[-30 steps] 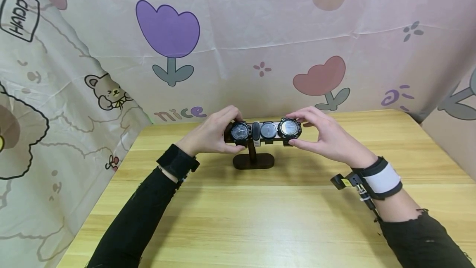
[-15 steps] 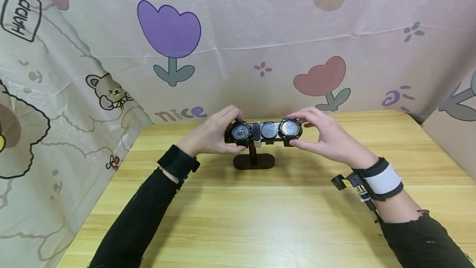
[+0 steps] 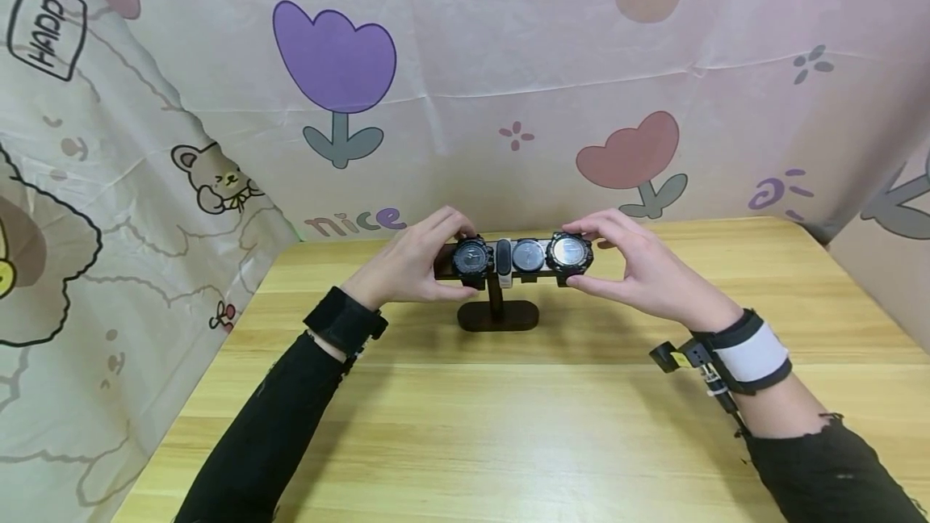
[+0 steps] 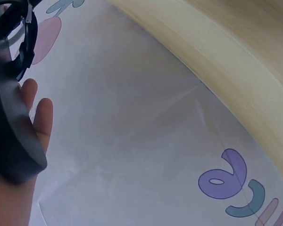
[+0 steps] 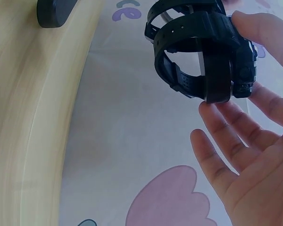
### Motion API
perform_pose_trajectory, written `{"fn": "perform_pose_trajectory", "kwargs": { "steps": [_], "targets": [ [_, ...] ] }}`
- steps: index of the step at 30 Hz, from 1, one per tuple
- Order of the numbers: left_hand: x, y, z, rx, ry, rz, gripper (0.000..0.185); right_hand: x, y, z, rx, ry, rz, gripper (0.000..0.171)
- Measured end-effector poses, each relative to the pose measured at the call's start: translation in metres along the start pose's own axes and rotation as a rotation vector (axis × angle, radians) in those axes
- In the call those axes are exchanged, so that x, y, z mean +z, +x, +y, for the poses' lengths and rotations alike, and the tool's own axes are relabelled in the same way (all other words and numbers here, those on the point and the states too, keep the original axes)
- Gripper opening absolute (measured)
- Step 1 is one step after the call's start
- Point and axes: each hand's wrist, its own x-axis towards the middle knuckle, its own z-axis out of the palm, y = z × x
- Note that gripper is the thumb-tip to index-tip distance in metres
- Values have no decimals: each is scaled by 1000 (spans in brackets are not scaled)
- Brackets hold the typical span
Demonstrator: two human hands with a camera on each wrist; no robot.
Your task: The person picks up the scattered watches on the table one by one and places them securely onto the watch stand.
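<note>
A dark T-shaped watch stand (image 3: 497, 315) stands on the table, with watches strapped along its bar. My left hand (image 3: 407, 266) holds the leftmost black watch (image 3: 471, 257), thumb at its lower edge and fingers at its upper edge. With thumb and fingertips, my right hand (image 3: 643, 269) pinches the large black watch (image 3: 569, 250) at the right end. Between these sit a slim band (image 3: 504, 257) and a smaller round watch (image 3: 528, 255). The left wrist view shows the bar's rounded end (image 4: 16, 136) hiding part of that hand. Looped black straps (image 5: 186, 33) hang behind the bar in the right wrist view.
The light wooden table (image 3: 465, 426) ends at the back against a printed cloth backdrop (image 3: 465, 47). Another cloth (image 3: 131, 248) hangs along the left side. A small camera (image 3: 672, 357) juts from the right wrist strap.
The head view has shifted very slightly, moving the scene a little to the right. Both hands keep their places on the watches, and slightly more of the bar's left end shows.
</note>
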Motion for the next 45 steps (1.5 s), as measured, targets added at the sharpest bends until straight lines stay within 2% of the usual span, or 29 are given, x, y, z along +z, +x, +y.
{"fn": "perform_pose_trajectory", "kwargs": {
  "steps": [17, 32, 40, 45],
  "targets": [
    [-14, -29, -1, -63, -63, 93, 83, -1, -2, -6, 9, -27, 4, 66],
    [-27, -57, -4, -148, -79, 143, 82, -3, -1, -15, -48, -43, 26, 65],
    [-34, -73, -1, -254, -79, 134, 82, -4, 0, -21, -94, -68, 43, 65],
    [-38, -83, -3, -288, -72, 148, 81, -4, 0, -25, -136, -65, 55, 65]
  ]
}}
